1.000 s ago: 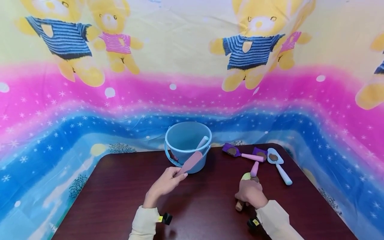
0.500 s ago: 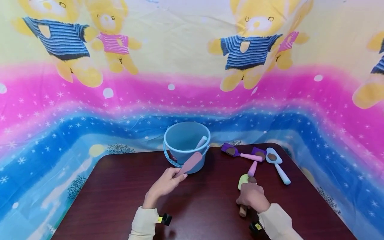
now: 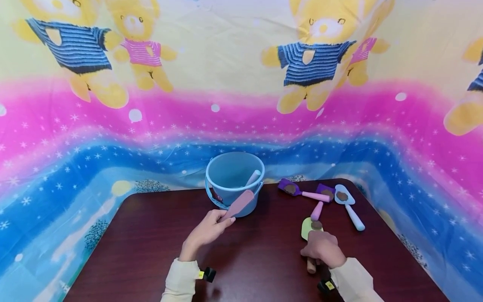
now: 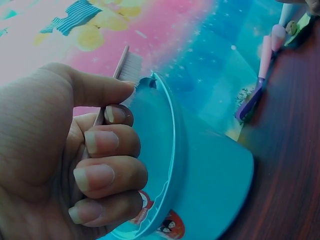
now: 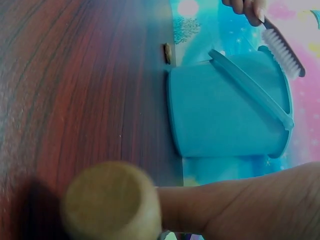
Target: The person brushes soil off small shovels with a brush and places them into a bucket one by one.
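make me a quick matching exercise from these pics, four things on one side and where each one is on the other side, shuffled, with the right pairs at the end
Things
1. pink brush
2. blue bucket
3. wooden handle
4. pale blue scoop

Places
A. in the grip of the right hand, its end sticking out
B. rightmost of the scoops on the table, with a brown lump on its blade
C. gripped in the left hand
D. standing upright near the far edge of the table

Right pairs: 1-C, 2-D, 3-A, 4-B
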Motion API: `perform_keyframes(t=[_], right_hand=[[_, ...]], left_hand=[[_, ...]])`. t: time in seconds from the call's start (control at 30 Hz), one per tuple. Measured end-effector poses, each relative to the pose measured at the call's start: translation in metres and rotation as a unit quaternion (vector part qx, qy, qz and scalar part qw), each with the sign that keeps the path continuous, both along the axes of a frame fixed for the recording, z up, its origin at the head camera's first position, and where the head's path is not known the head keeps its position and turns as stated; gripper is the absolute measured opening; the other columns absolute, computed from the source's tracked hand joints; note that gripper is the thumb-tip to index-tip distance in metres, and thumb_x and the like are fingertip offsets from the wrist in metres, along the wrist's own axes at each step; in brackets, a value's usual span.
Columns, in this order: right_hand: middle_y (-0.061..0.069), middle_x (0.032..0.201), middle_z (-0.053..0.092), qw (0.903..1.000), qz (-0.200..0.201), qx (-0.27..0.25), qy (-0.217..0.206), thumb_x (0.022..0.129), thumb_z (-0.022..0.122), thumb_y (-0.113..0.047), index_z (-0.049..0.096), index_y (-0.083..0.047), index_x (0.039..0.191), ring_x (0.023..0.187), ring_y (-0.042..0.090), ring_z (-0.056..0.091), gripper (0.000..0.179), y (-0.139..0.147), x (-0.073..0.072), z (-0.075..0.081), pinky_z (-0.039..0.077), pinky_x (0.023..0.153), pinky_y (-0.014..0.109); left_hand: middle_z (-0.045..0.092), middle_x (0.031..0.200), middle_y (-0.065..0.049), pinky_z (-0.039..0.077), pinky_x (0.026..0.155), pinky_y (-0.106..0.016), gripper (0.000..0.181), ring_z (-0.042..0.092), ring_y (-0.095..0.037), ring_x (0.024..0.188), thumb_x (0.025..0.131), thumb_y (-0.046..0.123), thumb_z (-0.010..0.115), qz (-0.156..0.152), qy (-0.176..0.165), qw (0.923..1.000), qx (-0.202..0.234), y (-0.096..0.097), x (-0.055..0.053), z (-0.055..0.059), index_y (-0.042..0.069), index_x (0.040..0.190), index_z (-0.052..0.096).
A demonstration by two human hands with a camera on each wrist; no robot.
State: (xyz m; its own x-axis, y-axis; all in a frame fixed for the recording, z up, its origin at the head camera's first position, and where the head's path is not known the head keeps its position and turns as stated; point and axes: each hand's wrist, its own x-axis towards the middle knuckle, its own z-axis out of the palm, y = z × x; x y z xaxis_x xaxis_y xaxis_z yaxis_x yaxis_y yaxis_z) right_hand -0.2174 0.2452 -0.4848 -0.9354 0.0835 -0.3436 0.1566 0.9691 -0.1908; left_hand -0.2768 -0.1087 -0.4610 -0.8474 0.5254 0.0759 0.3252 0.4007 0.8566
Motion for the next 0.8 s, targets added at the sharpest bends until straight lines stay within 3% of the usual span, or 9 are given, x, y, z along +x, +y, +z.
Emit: perform_keyframes(t=[0.53, 0.8], right_hand=[[0.007, 0.070, 0.056, 0.9992, -0.013, -0.008, 0.036, 0.076, 0.083, -0.029, 0.060, -0.009, 0.070, 0.064, 0.023, 0.056, 0.031, 0.024, 0.000, 0.003, 0.050, 0.057, 0.040], [0.007, 0.074, 0.057, 0.9986, -0.008, 0.001, 0.052, 0.076, 0.085, -0.025, 0.058, -0.006, 0.079, 0.067, 0.025, 0.056, 0.034, 0.036, 0.002, 0.008, 0.050, 0.060, 0.041]], left_hand=[[0.043, 0.063, 0.002, 0.039, 0.056, -0.026, 0.020, 0.041, -0.012, 0.055, 0.103, 0.028, 0.059, 0.002, -0.009, 1.0000, 0.000, 0.001, -0.001, -0.001, 0.012, 0.092, 0.065], [0.042, 0.061, 0.002, 0.038, 0.055, -0.026, 0.024, 0.039, -0.011, 0.053, 0.104, 0.028, 0.058, -0.003, -0.009, 0.9999, 0.003, 0.001, 0.000, -0.001, 0.011, 0.086, 0.062]])
